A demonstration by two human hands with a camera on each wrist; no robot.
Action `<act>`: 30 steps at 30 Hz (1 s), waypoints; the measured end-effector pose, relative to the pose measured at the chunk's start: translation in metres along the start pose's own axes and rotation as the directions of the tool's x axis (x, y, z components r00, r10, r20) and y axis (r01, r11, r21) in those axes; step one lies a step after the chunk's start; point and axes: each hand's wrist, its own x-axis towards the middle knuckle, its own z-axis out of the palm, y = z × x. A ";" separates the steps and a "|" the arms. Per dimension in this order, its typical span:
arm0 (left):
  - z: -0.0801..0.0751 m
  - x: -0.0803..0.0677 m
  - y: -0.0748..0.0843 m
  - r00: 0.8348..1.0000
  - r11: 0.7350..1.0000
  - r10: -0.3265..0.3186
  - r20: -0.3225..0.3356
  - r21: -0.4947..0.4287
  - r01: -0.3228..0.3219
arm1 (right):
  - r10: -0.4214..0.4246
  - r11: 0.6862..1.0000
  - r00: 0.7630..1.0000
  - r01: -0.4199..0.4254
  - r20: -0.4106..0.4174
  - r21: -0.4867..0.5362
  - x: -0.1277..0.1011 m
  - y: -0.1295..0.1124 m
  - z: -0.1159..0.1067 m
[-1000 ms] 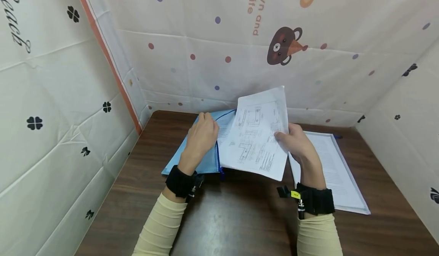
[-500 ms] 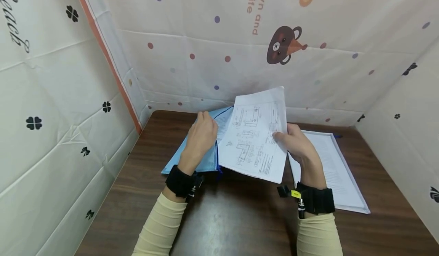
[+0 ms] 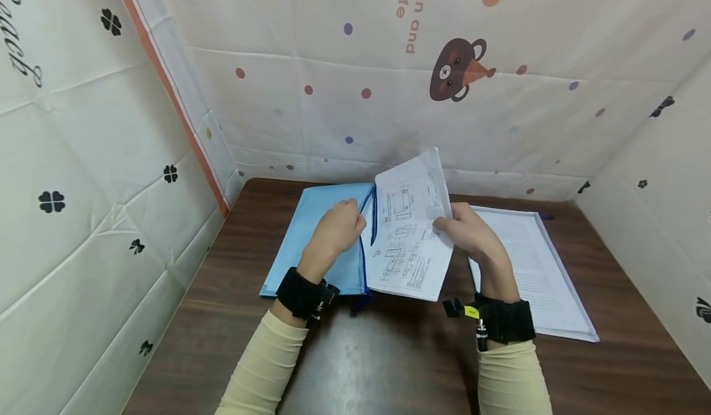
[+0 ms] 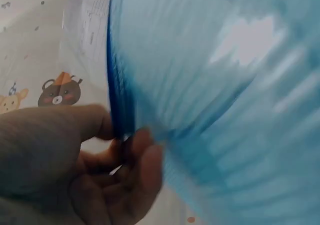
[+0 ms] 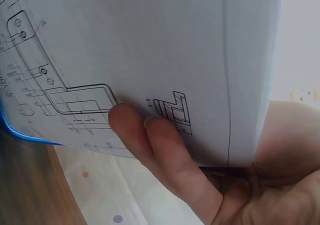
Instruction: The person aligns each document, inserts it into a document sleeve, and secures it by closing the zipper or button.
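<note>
A ribbed, see-through blue document pouch with dark blue edging lies at the back left of the table. My left hand pinches its dark edge between thumb and fingers, as the left wrist view shows close up at the edging. With my right hand I hold a bent stack of papers by its right side, thumb on top and fingers beneath. Technical drawings cover these sheets, and their left side reaches the pouch's mouth. In the right wrist view, fingertips press on the printed underside.
To the right, a white-edged clear folder with a printed page lies on the dark wood table. Patterned cloth walls rise close behind the table and on both sides. A dark blue tag hangs at the pouch's near corner.
My left hand has moved right and slightly down, drawing the pouch's edge over the papers' left side. My right hand and the papers have shifted left, and the stack bows more.
</note>
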 end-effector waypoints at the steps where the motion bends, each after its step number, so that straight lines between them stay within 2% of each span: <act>1: 0.001 0.000 0.000 0.999 1.000 -0.011 -0.031 -0.006 0.011 | 0.003 1.000 1.000 -0.003 0.004 0.001 0.000 0.000 -0.001; 6: -0.001 0.002 0.000 0.982 0.996 -0.058 -0.177 -0.073 0.046 | 0.023 1.000 1.000 -0.023 0.020 0.005 0.000 0.001 -0.003; 9: -0.002 0.003 -0.001 0.975 0.995 -0.065 -0.211 -0.086 0.047 | 0.023 1.000 0.999 -0.022 0.037 -0.004 0.000 0.000 -0.004; 15: -0.003 0.005 -0.002 0.970 0.994 -0.061 -0.235 -0.105 0.037 | 0.007 1.000 0.998 -0.005 0.069 -0.022 0.001 0.000 -0.005; 19: -0.003 0.004 -0.003 0.969 0.996 -0.050 -0.242 -0.083 0.031 | -0.027 1.000 0.998 0.026 0.052 0.018 0.000 0.001 -0.006; 22: -0.003 0.003 -0.003 0.978 0.997 -0.043 -0.206 -0.066 0.030 | -0.010 0.999 0.999 0.008 0.037 0.051 0.000 0.002 -0.007; 26: -0.002 0.003 -0.002 0.986 0.998 -0.031 -0.162 -0.058 0.022 | 0.028 0.998 0.998 -0.031 0.056 0.056 0.000 0.004 -0.007; 30: -0.003 0.003 0.000 0.981 0.997 -0.011 -0.195 -0.080 -0.005 | 0.028 0.998 0.996 -0.032 0.086 0.050 0.003 0.006 -0.005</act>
